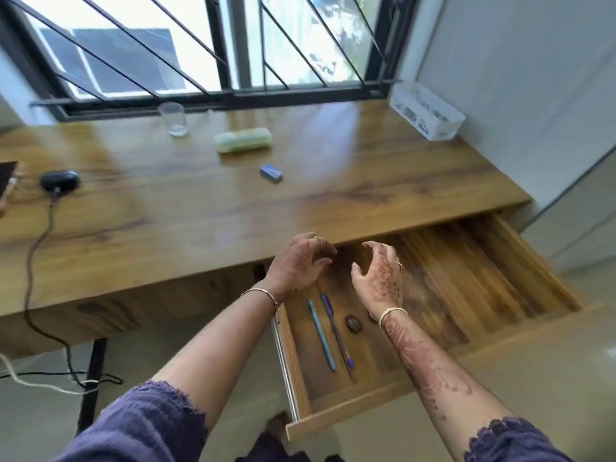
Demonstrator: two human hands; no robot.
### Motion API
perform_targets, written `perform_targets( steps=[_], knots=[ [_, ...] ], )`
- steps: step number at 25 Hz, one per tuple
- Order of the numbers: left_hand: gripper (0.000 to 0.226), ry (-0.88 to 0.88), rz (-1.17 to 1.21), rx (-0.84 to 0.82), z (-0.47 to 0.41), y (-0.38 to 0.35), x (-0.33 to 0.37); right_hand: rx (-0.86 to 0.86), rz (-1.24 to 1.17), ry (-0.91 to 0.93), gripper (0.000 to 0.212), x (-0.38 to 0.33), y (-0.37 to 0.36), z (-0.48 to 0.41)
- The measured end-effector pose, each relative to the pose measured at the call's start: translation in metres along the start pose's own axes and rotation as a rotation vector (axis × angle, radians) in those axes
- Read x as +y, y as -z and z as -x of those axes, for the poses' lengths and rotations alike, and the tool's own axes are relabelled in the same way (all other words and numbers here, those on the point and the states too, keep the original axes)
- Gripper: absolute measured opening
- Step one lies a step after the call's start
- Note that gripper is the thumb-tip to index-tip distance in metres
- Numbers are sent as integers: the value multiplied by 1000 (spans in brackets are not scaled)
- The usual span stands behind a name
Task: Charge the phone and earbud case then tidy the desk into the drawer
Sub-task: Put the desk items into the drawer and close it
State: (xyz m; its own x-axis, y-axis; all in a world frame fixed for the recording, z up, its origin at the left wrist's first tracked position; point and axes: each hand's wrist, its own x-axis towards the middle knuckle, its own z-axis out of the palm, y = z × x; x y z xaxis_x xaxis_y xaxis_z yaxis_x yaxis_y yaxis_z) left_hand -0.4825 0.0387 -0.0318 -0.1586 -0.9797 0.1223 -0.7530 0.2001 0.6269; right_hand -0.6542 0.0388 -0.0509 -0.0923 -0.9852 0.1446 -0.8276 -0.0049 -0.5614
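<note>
Home study corner; wooden desk under barred window; tiled floor.

Two pens lie in the drawer below the desk.

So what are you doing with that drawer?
A person is tidying a desk. Both hands, left and right, hover open and empty over the pulled-out drawer, where two pens already lie. The black earbud case sits plugged in on the desk. A green case, eraser and glass are not yet put away.
</note>
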Motion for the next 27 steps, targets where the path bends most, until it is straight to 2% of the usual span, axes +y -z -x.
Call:
perform_targets(
  steps=[4, 7, 15, 18, 21, 27],
  knots=[
    [20, 110, 67, 217, -14, 67, -26, 6, -52, 174, 43, -73, -23, -38],
    [20, 178, 87, 301, -32, 108, -60, -21, -35, 211, 48, -116, -51, -69],
    [36, 216, -86, 181, -114, 163, -178, -88, -11, 27, 74, -172, -140, -162],
    [44, 218, -144, 212, -154, 172, -210, -22, -10, 5, 64, -183, -156, -180],
    [52, 161, -212, 297, -192, 182, -225, 38, -11, 62, 49, -186, -164, -186],
    [67, 127, -422, 8, -240, 172, -229, 37, 1, 112, 34, -181, -167, -190]
  ],
)
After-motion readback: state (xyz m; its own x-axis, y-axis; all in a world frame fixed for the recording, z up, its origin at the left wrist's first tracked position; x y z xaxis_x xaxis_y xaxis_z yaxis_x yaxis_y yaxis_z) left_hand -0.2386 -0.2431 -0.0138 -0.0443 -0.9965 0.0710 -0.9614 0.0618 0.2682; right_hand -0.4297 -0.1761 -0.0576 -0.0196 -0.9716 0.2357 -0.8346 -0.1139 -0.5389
